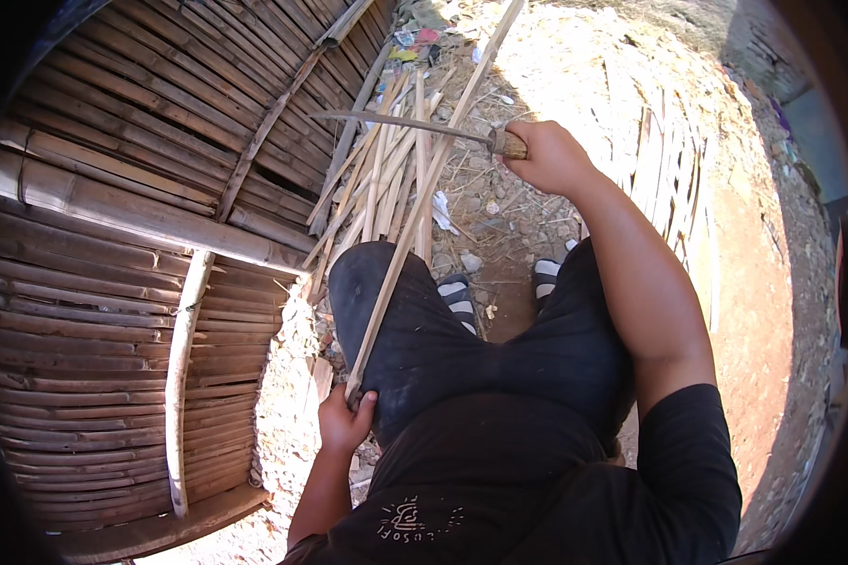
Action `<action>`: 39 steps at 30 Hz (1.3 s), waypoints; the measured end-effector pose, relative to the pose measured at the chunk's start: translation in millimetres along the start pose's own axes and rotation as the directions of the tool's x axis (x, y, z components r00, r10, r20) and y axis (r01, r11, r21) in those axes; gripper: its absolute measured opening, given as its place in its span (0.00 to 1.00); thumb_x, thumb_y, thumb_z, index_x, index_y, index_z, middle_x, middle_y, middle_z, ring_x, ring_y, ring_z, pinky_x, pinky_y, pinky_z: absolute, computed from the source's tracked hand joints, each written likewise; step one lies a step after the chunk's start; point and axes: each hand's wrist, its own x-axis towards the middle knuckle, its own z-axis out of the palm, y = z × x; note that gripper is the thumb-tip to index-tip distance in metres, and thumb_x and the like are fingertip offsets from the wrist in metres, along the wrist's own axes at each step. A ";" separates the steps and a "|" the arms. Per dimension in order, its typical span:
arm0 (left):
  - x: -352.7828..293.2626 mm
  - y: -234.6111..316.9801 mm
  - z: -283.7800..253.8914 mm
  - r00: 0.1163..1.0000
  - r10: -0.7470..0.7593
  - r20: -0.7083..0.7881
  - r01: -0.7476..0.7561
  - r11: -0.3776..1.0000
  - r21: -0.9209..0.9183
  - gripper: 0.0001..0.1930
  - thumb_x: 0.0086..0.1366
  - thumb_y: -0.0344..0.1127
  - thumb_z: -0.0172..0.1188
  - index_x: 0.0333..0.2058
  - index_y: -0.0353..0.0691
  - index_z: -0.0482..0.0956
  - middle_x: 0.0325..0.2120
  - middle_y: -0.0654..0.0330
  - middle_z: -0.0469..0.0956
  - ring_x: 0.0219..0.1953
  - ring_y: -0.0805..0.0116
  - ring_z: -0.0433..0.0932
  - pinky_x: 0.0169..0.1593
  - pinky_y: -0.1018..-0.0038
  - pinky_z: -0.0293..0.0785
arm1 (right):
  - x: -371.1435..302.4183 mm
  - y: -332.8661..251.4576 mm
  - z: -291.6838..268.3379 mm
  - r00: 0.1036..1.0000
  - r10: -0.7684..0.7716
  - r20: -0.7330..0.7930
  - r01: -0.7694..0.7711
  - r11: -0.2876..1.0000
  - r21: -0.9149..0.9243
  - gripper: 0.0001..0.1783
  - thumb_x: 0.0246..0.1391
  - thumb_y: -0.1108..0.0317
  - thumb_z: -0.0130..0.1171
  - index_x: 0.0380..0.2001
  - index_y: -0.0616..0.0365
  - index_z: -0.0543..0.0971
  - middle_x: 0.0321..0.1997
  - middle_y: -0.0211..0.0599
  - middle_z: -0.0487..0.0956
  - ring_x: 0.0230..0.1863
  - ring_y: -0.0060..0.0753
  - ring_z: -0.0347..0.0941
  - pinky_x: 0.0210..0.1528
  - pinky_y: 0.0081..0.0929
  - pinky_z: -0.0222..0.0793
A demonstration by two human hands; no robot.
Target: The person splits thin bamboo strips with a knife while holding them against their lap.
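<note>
Strip (427,191): one, long, pale, narrow; lies over the left thigh (358,292), lower end at the thigh's outer edge, crossing the knee and running up past the top of the view. Left hand (346,421): grips the strip's lower end, thumb uppermost, the other fingers mostly hidden. Right hand (548,158): fingers wrapped around the handle of the knife, arm stretched forward. Knife (400,122): long dark blade, brown handle; blade points left and crosses above the strip in the view; whether the two touch, cannot tell. Sticks (375,193): a loose pile, pale, on the ground beyond the left knee, beside the foot of the wall. Wall (132,202): brown, slatted, at the ground's left edge. Pole (185,377): one, pale, set across the wall's slats. Sandals (458,301): a pair, striped dark and white, worn, on the ground between the knees. Scrap (443,213): white, crumpled, just beside the pile's right edge. Litter (428,38): small coloured pieces, at the pile's far end.
</note>
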 end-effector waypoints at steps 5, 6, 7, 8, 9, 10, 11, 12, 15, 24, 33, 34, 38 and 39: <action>0.9 -5.5 2.0 0.999 0.029 -0.015 -0.030 0.996 -0.080 0.20 0.63 0.47 0.73 0.35 0.33 0.80 0.21 0.53 0.81 0.23 0.56 0.82 0.31 0.65 0.77 | -4.4 -5.1 1.7 0.999 -0.043 -0.026 0.043 0.999 0.026 0.16 0.49 0.60 0.69 0.40 0.55 0.81 0.31 0.52 0.83 0.39 0.59 0.82 0.44 0.52 0.77; 1.2 -6.6 1.9 0.999 0.032 -0.015 -0.034 0.995 -0.090 0.20 0.63 0.47 0.73 0.35 0.33 0.80 0.21 0.53 0.81 0.23 0.56 0.82 0.31 0.65 0.77 | -6.1 -9.9 3.9 0.993 -0.122 0.007 0.122 0.992 -0.011 0.16 0.49 0.61 0.68 0.39 0.55 0.81 0.30 0.52 0.83 0.39 0.58 0.82 0.43 0.52 0.77; 1.2 -7.5 2.1 0.999 0.036 -0.015 -0.037 0.994 -0.099 0.20 0.62 0.47 0.73 0.35 0.33 0.80 0.21 0.53 0.81 0.23 0.56 0.82 0.31 0.65 0.77 | -8.0 -15.3 6.1 0.979 -0.199 0.042 0.201 0.978 -0.046 0.15 0.48 0.61 0.68 0.39 0.55 0.81 0.30 0.51 0.83 0.38 0.58 0.82 0.43 0.52 0.77; 0.8 -8.3 2.6 1.000 0.026 -0.010 -0.027 0.995 -0.100 0.20 0.62 0.47 0.73 0.35 0.33 0.80 0.21 0.53 0.81 0.23 0.56 0.82 0.31 0.65 0.77 | -10.5 -21.1 7.8 0.953 -0.291 0.089 0.301 0.943 -0.142 0.14 0.46 0.63 0.68 0.37 0.54 0.81 0.28 0.48 0.83 0.37 0.57 0.82 0.41 0.52 0.77; 0.8 -9.1 2.0 1.000 0.017 -0.007 -0.018 0.995 -0.097 0.20 0.62 0.47 0.73 0.34 0.33 0.80 0.21 0.52 0.81 0.23 0.56 0.82 0.31 0.65 0.77 | -11.7 -27.0 10.3 0.927 -0.353 0.130 0.370 0.915 -0.159 0.15 0.44 0.64 0.68 0.36 0.54 0.80 0.28 0.47 0.82 0.37 0.57 0.81 0.41 0.52 0.76; 0.9 -9.5 1.2 1.000 0.008 -0.003 -0.008 0.996 -0.094 0.20 0.62 0.47 0.73 0.34 0.33 0.80 0.21 0.52 0.81 0.23 0.56 0.82 0.31 0.65 0.77 | -12.5 -32.3 12.9 0.895 -0.411 0.171 0.438 0.882 -0.173 0.15 0.43 0.65 0.68 0.35 0.55 0.79 0.28 0.47 0.81 0.37 0.58 0.81 0.40 0.53 0.75; 0.7 -9.3 0.1 1.000 0.011 0.003 -0.011 0.997 -0.080 0.20 0.63 0.46 0.72 0.35 0.33 0.79 0.22 0.52 0.82 0.24 0.56 0.83 0.32 0.65 0.77 | -13.1 -36.6 14.9 0.858 -0.467 0.213 0.504 0.844 -0.184 0.16 0.41 0.66 0.68 0.35 0.56 0.77 0.28 0.47 0.81 0.37 0.58 0.80 0.39 0.53 0.74; -0.4 -7.1 -1.5 1.000 0.014 0.013 -0.013 0.998 -0.067 0.19 0.64 0.45 0.71 0.35 0.32 0.79 0.22 0.51 0.82 0.24 0.56 0.83 0.33 0.65 0.78 | -14.8 -40.0 14.1 0.854 -0.468 0.226 0.507 0.847 -0.159 0.15 0.41 0.64 0.69 0.33 0.56 0.77 0.28 0.45 0.81 0.38 0.57 0.80 0.40 0.53 0.73; 0.8 -0.6 -5.3 0.999 -0.009 0.042 0.010 0.999 -0.035 0.19 0.65 0.44 0.70 0.36 0.32 0.78 0.23 0.51 0.82 0.25 0.57 0.84 0.33 0.65 0.78 | -9.0 -26.8 1.7 0.917 -0.347 0.198 0.376 0.917 -0.133 0.15 0.45 0.62 0.70 0.34 0.57 0.79 0.29 0.46 0.82 0.38 0.56 0.81 0.41 0.51 0.74; 2.4 -6.3 -1.1 1.000 0.029 0.008 -0.029 0.997 -0.071 0.19 0.63 0.45 0.73 0.35 0.32 0.80 0.20 0.53 0.81 0.23 0.57 0.82 0.31 0.65 0.77 | -1.5 -1.1 -13.4 0.983 0.173 -0.069 -0.165 0.981 0.106 0.15 0.57 0.57 0.67 0.39 0.57 0.82 0.33 0.51 0.84 0.40 0.58 0.81 0.45 0.50 0.75; 5.3 -11.3 -8.6 0.998 0.015 0.067 -0.004 0.987 -0.163 0.20 0.61 0.45 0.74 0.33 0.32 0.80 0.17 0.59 0.77 0.20 0.69 0.76 0.28 0.70 0.73 | -12.8 -39.8 22.1 0.848 -0.496 0.190 0.528 0.824 -0.206 0.12 0.42 0.64 0.69 0.32 0.51 0.79 0.27 0.38 0.83 0.36 0.51 0.82 0.41 0.49 0.76; 5.6 -13.8 -9.3 0.997 0.008 0.083 0.006 0.986 -0.164 0.20 0.61 0.45 0.75 0.33 0.32 0.80 0.17 0.59 0.76 0.20 0.70 0.75 0.28 0.70 0.73 | -13.8 -46.1 17.7 0.834 -0.510 0.212 0.547 0.817 -0.186 0.12 0.42 0.64 0.69 0.31 0.52 0.79 0.27 0.39 0.82 0.37 0.52 0.82 0.41 0.49 0.76; 6.8 -16.2 -7.8 0.997 0.022 0.076 -0.007 0.982 -0.189 0.20 0.61 0.45 0.75 0.33 0.32 0.79 0.16 0.60 0.75 0.20 0.72 0.74 0.28 0.72 0.72 | -7.1 -24.1 6.9 0.924 -0.353 0.148 0.375 0.910 -0.177 0.13 0.47 0.63 0.69 0.35 0.56 0.80 0.29 0.45 0.83 0.39 0.54 0.82 0.44 0.51 0.76; 8.3 -14.3 -7.1 0.997 0.021 0.077 -0.005 0.980 -0.197 0.20 0.61 0.45 0.76 0.33 0.32 0.79 0.16 0.60 0.75 0.20 0.72 0.74 0.28 0.72 0.72 | -5.9 -13.5 3.0 0.966 -0.250 0.068 0.258 0.954 -0.153 0.14 0.48 0.62 0.69 0.37 0.56 0.80 0.31 0.46 0.83 0.40 0.55 0.82 0.45 0.51 0.76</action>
